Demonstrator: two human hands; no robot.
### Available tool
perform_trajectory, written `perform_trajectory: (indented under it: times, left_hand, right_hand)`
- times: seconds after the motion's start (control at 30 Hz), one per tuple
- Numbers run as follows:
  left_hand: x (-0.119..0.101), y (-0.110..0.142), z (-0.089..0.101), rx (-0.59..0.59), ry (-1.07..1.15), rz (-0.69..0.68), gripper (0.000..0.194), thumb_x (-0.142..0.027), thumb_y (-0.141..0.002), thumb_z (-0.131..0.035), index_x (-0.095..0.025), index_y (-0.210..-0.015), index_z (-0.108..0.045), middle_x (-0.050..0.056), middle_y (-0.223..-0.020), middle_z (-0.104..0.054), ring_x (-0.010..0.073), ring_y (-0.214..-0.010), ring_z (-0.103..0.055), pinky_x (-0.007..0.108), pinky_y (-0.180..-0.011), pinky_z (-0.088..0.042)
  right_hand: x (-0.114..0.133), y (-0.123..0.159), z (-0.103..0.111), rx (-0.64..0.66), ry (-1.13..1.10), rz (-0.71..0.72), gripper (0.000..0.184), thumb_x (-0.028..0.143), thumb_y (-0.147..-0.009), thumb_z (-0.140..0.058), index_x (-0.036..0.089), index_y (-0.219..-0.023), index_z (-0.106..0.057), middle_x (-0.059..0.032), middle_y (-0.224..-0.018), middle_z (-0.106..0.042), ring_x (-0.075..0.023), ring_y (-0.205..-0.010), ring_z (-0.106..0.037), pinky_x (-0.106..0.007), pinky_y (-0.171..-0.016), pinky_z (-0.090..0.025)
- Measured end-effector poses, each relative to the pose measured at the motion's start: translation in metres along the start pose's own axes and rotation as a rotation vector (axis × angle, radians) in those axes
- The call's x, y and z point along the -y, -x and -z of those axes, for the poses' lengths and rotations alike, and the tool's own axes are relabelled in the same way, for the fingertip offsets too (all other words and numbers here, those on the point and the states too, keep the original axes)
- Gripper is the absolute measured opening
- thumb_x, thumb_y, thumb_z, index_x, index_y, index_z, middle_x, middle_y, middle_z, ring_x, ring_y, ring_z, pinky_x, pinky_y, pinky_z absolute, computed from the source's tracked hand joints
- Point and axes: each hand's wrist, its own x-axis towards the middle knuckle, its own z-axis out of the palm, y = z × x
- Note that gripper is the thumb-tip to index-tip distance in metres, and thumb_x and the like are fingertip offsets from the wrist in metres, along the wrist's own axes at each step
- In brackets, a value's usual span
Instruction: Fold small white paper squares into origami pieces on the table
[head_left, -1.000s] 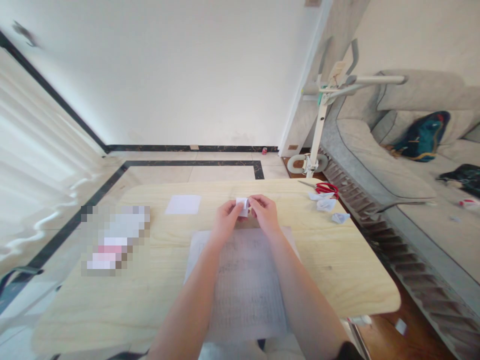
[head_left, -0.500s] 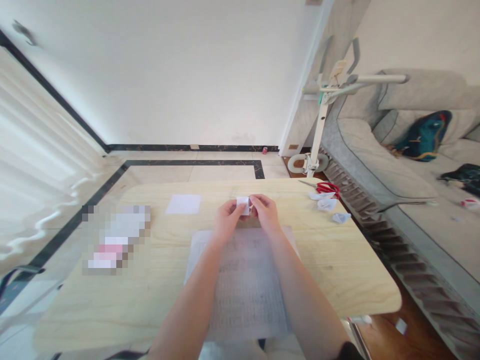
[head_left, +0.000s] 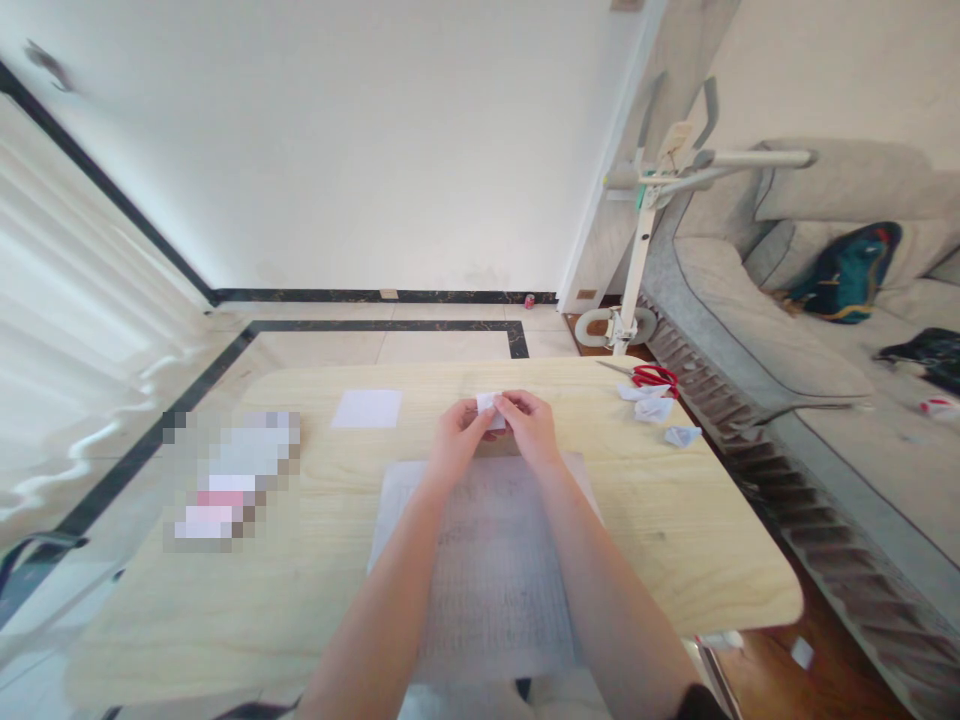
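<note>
A small folded piece of white paper (head_left: 487,402) is held between my two hands, above the far edge of a large printed sheet (head_left: 499,570). My left hand (head_left: 456,432) pinches its left side, thumb on top and fingers underneath. My right hand (head_left: 531,422) grips the right side, with the thumb pressed on the paper's face close to the left thumb. Fingers beneath the paper are partly hidden.
On the wooden table (head_left: 315,600), a flat white sheet (head_left: 367,409) lies left of my hands. Red-handled scissors (head_left: 654,377) and several folded white papers (head_left: 652,408) lie at the far right. A blurred-out object (head_left: 247,460) is at left; a sofa (head_left: 810,380) stands at right.
My right thumb has moved left onto the face of the paper. The paper has tilted slightly and more of it is covered.
</note>
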Motion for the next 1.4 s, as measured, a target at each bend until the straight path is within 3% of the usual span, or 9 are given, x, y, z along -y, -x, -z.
perform_trajectory:
  times: [0.17,0.3,0.5,0.67,1.4]
  left_hand:
    - [0.001,0.000,0.000,-0.022,0.005,0.009,0.027,-0.039,-0.078,-0.054,-0.014,-0.083,-0.064,0.005,-0.077,-0.066,0.0170,-0.069,-0.062,0.027,-0.057,-0.052]
    - [0.000,0.000,0.000,0.021,0.015,0.014,0.027,-0.037,-0.078,-0.055,-0.013,-0.087,-0.064,0.005,-0.077,-0.066,0.0160,-0.065,-0.062,0.029,-0.060,-0.053]
    - [-0.004,0.001,0.001,-0.030,-0.015,-0.001,0.023,-0.034,-0.074,-0.059,-0.013,-0.082,-0.065,0.006,-0.078,-0.067,0.0189,-0.075,-0.063,0.029,-0.061,-0.054]
    - [-0.005,0.001,0.002,-0.064,-0.028,-0.014,0.023,-0.034,-0.073,-0.060,-0.014,-0.082,-0.066,0.006,-0.078,-0.068,0.0178,-0.071,-0.063,0.028,-0.060,-0.053]
    - [0.003,-0.003,0.003,-0.027,0.047,0.013,0.030,-0.038,-0.071,-0.063,-0.012,-0.086,-0.065,0.006,-0.080,-0.068,0.0164,-0.069,-0.062,0.031,-0.063,-0.055]
  right_hand:
    - [-0.002,-0.001,0.000,0.014,-0.017,0.002,0.025,0.040,-0.068,-0.063,0.016,-0.075,-0.067,-0.0024,-0.065,-0.064,-0.0139,-0.057,-0.055,-0.024,-0.050,-0.041]
    - [-0.001,-0.002,0.001,0.020,-0.029,-0.026,0.026,0.041,-0.068,-0.063,0.016,-0.074,-0.068,-0.0014,-0.061,-0.062,-0.0129,-0.054,-0.052,-0.024,-0.048,-0.039]
    - [0.000,-0.002,0.001,0.033,-0.016,-0.045,0.027,0.042,-0.069,-0.062,0.016,-0.072,-0.067,0.0013,-0.052,-0.056,-0.0111,-0.048,-0.048,-0.023,-0.046,-0.036]
    - [0.000,-0.001,0.001,0.049,0.011,-0.033,0.028,0.043,-0.069,-0.061,0.016,-0.072,-0.067,0.0022,-0.049,-0.053,-0.0113,-0.047,-0.048,-0.023,-0.045,-0.035]
    - [-0.001,-0.001,0.002,0.064,0.037,0.011,0.026,0.041,-0.071,-0.059,0.016,-0.074,-0.067,0.0025,-0.049,-0.052,-0.0121,-0.049,-0.048,-0.024,-0.047,-0.035]
